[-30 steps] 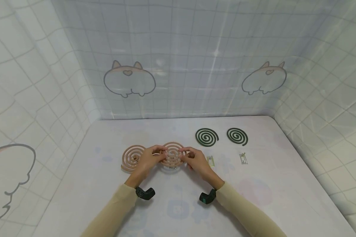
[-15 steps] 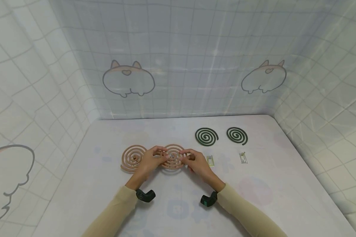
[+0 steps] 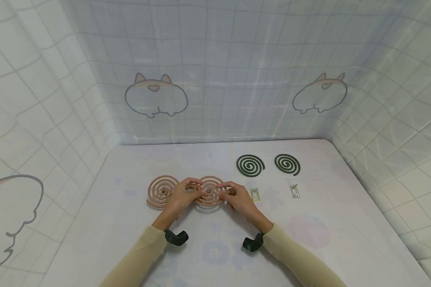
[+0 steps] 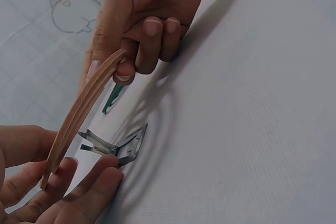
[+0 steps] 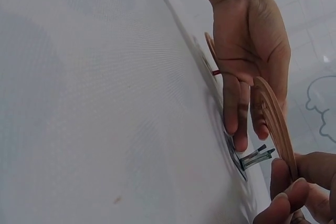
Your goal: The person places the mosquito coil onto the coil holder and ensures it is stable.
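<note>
A brown mosquito coil (image 3: 209, 202) is pinched at its left side by my left hand (image 3: 184, 195) and at its right side by my right hand (image 3: 238, 197). Below it a small metal coil stand (image 4: 128, 145) rests on the table, its upright prongs pointing at the coil's underside. In the left wrist view the coil (image 4: 81, 111) shows edge-on, close over the prong tips. Lower fingers of the left hand (image 5: 249, 72) reach down to the stand's base in the right wrist view. Another brown coil (image 3: 156, 194) sits left of the left hand, which covers part of it.
Two green mosquito coils, one nearer (image 3: 250, 166) and one farther right (image 3: 287, 164), lie flat at the back right. In front of them are a yellowish metal stand (image 3: 255, 195) and a silver one (image 3: 295, 191). Patterned cloth walls (image 3: 215, 79) enclose the table's back and sides.
Both hands have lowered the brown coil slightly toward the stand beneath it, mostly in the first half second. The grip of both hands looks the same; the other coils and stands stay put.
</note>
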Action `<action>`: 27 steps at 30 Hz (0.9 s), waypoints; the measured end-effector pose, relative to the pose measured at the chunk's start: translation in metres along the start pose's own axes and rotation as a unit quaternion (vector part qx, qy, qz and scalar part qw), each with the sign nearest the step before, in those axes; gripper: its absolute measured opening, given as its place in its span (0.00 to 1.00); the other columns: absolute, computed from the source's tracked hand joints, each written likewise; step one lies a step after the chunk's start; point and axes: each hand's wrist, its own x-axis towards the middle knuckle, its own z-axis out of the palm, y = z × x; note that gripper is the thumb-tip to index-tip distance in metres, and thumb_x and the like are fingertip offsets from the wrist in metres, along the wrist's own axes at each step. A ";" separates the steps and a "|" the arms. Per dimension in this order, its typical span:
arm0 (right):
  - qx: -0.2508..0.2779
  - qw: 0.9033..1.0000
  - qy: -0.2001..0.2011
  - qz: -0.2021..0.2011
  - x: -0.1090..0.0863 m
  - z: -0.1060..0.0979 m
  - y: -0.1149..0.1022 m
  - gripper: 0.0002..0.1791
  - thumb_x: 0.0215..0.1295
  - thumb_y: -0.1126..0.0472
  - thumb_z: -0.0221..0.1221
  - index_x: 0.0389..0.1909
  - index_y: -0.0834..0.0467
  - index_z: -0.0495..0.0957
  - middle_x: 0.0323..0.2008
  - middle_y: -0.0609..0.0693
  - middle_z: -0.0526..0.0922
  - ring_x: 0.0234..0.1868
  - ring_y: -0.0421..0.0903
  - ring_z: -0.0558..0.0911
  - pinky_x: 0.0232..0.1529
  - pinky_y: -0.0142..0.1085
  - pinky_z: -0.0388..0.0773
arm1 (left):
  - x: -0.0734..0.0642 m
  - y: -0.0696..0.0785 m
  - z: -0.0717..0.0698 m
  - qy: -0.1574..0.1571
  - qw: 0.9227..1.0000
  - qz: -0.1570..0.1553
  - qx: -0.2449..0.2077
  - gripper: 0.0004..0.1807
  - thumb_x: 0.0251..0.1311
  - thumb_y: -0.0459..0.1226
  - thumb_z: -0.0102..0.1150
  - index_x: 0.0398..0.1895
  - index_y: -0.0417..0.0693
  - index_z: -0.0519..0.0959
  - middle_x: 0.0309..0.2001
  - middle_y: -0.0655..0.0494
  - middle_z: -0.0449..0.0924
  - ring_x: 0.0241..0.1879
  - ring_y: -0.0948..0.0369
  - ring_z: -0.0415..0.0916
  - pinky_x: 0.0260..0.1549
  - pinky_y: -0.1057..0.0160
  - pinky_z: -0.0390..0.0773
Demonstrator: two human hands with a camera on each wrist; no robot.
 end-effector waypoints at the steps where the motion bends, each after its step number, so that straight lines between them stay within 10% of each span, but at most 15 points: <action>1: -0.001 1.000 0.000 0.000 0.000 0.001 0.000 0.16 0.70 0.58 0.67 0.57 0.53 0.84 0.26 0.61 0.79 0.15 0.41 0.68 0.17 0.32 0.66 | 0.000 0.000 0.000 0.000 1.000 0.000 0.000 0.20 0.63 0.38 0.73 0.56 0.45 0.82 0.51 0.44 0.82 0.52 0.51 0.74 0.41 0.59 0.77; 12: 0.024 1.000 -0.012 0.003 0.001 0.007 0.002 0.16 0.72 0.60 0.65 0.58 0.55 0.81 0.30 0.58 0.85 0.21 0.45 0.80 0.24 0.36 0.81 | 0.001 -0.003 -0.001 0.001 1.000 -0.014 -0.022 0.19 0.62 0.34 0.72 0.56 0.45 0.81 0.50 0.44 0.82 0.42 0.55 0.78 0.36 0.60 0.81; 27: 0.020 1.000 0.005 0.011 0.001 0.008 0.000 0.16 0.72 0.59 0.65 0.58 0.54 0.82 0.27 0.59 0.82 0.18 0.44 0.76 0.20 0.34 0.76 | 0.001 -0.004 0.001 0.003 1.000 -0.016 -0.019 0.18 0.62 0.33 0.73 0.55 0.46 0.81 0.48 0.46 0.82 0.43 0.55 0.78 0.36 0.61 0.82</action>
